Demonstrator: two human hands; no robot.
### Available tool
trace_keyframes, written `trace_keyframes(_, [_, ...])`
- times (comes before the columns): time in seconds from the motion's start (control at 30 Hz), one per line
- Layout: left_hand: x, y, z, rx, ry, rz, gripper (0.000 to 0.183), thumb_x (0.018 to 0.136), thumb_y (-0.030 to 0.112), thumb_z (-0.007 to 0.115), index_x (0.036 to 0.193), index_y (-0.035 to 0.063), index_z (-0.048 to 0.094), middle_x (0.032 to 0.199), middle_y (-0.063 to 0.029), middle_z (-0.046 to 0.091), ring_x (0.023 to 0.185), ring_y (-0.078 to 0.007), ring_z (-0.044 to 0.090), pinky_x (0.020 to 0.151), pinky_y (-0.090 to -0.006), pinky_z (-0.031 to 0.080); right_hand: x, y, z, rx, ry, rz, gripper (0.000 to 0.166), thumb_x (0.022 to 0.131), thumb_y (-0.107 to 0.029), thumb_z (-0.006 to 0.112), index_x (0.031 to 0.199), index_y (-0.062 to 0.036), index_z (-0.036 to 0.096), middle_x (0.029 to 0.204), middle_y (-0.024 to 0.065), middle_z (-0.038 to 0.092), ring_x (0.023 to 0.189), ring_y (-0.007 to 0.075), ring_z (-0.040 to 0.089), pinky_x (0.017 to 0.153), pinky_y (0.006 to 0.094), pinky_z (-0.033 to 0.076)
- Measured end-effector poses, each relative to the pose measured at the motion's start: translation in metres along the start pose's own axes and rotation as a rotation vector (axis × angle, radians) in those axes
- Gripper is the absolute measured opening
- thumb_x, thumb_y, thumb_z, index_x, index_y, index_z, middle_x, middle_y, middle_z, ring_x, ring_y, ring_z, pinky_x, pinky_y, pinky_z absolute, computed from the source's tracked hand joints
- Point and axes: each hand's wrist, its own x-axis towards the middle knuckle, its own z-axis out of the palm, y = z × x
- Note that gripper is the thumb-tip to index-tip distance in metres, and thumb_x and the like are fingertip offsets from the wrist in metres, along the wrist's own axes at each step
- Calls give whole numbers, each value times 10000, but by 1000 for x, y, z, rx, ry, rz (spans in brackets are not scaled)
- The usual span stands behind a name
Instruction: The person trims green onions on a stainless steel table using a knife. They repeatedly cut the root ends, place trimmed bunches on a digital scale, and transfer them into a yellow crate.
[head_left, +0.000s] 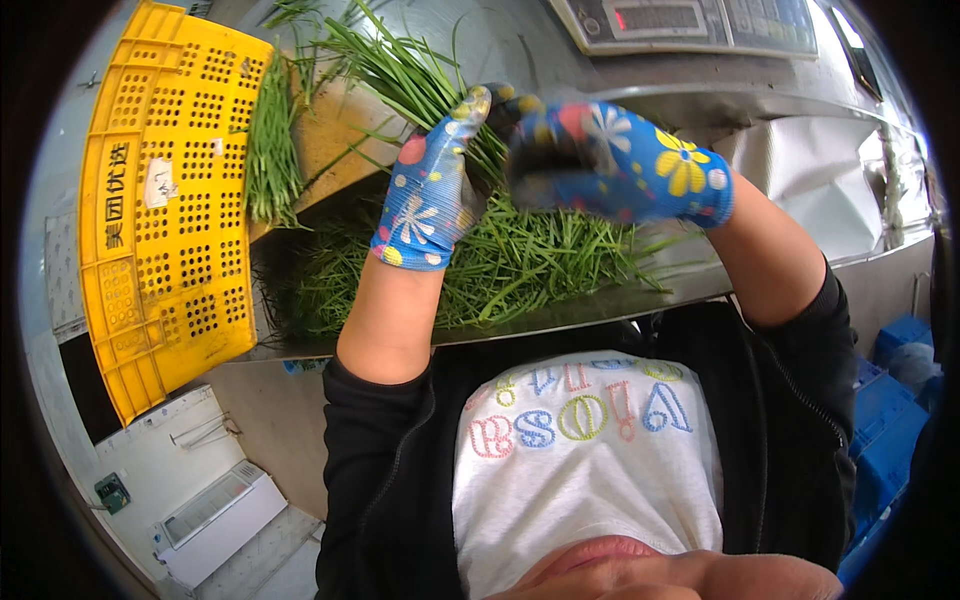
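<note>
My left hand, in a blue patterned work glove, is closed round a bunch of long green leafy stalks, likely Chinese chives, whose leaves fan out to the upper left. Close by on the right, my right hand wears a matching glove and is blurred; its fingers are beside the lower part of the bunch, and whether they grip anything does not show. A pile of loose green leaves lies on the metal worktop beneath both hands. Another bunch of green stalks rests against the yellow crate.
A yellow perforated plastic crate stands at the left, beside a yellowish board. At the back is a digital weighing scale. Crumpled whitish sheeting lies at the right. Blue plastic crates stand low at the right.
</note>
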Motion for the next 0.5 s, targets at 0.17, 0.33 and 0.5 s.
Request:
trace_keyframes(0.17, [2, 7, -11, 144, -174, -1, 274, 922, 226, 549, 1085, 8, 573, 923, -102, 656, 800, -183, 643, 726, -298, 522, -13, -11, -21, -145, -80, -191, 269, 811, -189, 710, 1029, -39, 658, 877, 64, 679, 808, 122, 627, 746, 257, 498])
trace_keyframes(0.33, [-9, 1, -3, 189, -290, 25, 260, 893, 179, 589, 1100, 21, 570, 810, -68, 622, 666, -163, 595, 619, -333, 512, 5, 9, -18, 365, 450, -556, 243, 811, -70, 689, 1039, -31, 616, 982, 38, 611, 872, 99, 571, 771, 242, 470])
trace_keyframes(0.5, [-17, -2, -2, 294, -369, -77, 328, 894, 184, 586, 1167, 9, 535, 752, -62, 585, 575, -136, 524, 599, -354, 512, 0, 0, -23, -151, 790, -828, 267, 761, -131, 725, 1014, -87, 649, 1069, 94, 537, 963, 210, 539, 819, 312, 451])
